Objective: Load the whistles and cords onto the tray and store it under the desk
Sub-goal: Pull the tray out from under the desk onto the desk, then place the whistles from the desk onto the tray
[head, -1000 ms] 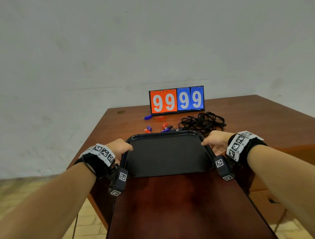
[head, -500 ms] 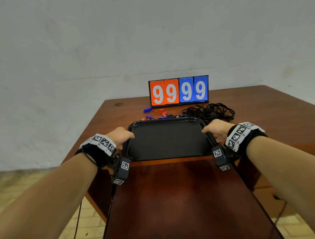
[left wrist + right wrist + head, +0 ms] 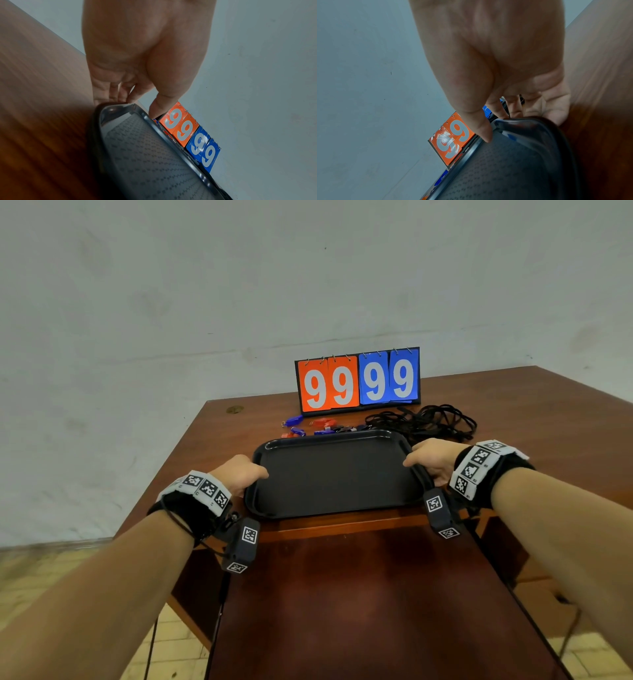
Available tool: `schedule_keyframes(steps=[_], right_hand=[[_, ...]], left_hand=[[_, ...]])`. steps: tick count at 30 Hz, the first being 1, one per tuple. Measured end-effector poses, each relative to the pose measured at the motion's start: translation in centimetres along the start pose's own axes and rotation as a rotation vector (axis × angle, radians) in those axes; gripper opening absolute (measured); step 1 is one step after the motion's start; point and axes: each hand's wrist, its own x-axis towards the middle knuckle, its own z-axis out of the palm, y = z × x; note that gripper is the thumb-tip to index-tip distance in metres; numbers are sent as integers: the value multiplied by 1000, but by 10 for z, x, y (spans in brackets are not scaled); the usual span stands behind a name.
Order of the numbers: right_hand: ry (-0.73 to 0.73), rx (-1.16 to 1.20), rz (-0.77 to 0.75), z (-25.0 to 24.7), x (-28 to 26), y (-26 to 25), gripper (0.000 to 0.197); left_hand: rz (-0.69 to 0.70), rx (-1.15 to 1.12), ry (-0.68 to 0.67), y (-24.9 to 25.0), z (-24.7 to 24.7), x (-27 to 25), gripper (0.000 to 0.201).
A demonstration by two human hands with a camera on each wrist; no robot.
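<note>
An empty black tray [image 3: 337,474] lies on the brown desk [image 3: 548,419], its near edge by the desk's front edge. My left hand [image 3: 239,474] grips the tray's left rim [image 3: 109,108], thumb on top and fingers curled under. My right hand [image 3: 431,458] grips the right rim [image 3: 522,121] the same way. Just beyond the tray's far rim lie several small blue and red whistles [image 3: 301,428]. A tangle of black cords [image 3: 428,421] lies at the far right of the tray.
An orange and blue flip scoreboard [image 3: 358,380] reading 9999 stands behind the whistles, near the grey wall. A lower dark wooden surface [image 3: 359,611] extends toward me below the desk's front edge. Tiled floor [image 3: 85,577] shows on the left.
The tray has slid away from me across the desk toward the whistles and cords, both hands still on its side rims. My head camera has moved closer.
</note>
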Motion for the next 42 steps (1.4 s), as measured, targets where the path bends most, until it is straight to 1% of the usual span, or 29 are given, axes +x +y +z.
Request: schedule_keyframes(steps=[2,6,10,12,16,17,19,22,23,25,27,28,30,33,36,40,42], right_hand=[[10,-41,-11,0,-3,-1,41],[29,-58,-27,3,-3,0,43],[68,-97,-57,7,-4,-1,42],[83,-123,-70,8,-4,-2,40],[111,-187,-109,8,-6,-8,33],[112,-206,-117,7,-6,-10,31],[113,-259,-135,5,-11,-16,26],[144,-370,-176,3,-19,-28,18],[157,-408,-201,3,-21,-32,19],[155,-459,-265,4,-22,-42,32],[136,-462,-316,6,-23,-55,41],[125,-459,-338,8,-23,-62,42],[112,-457,-386,11,-21,-77,45],[86,-452,-450,17,-14,-98,55],[48,-453,-491,25,-1,-115,57],[12,-447,-497,29,22,-130,57],[-3,-444,-497,29,34,-134,56]], left_hand=[[9,39,-7,2,0,-2,27],[25,165,8,6,3,-8,15],[23,246,7,10,6,-12,14],[7,278,-1,12,7,-14,16],[3,273,-16,10,1,-10,34],[1,281,-18,11,-1,-9,36],[7,311,-15,16,-1,-10,33],[85,351,29,33,4,-14,31],[115,356,36,38,6,-14,33],[165,354,40,47,13,-12,35],[202,353,55,54,19,-6,31],[220,363,64,57,21,-3,29],[230,386,73,63,26,5,27],[234,413,77,73,31,16,26],[249,439,78,80,32,33,26],[257,436,74,86,30,57,22],[265,439,65,89,29,68,25]])
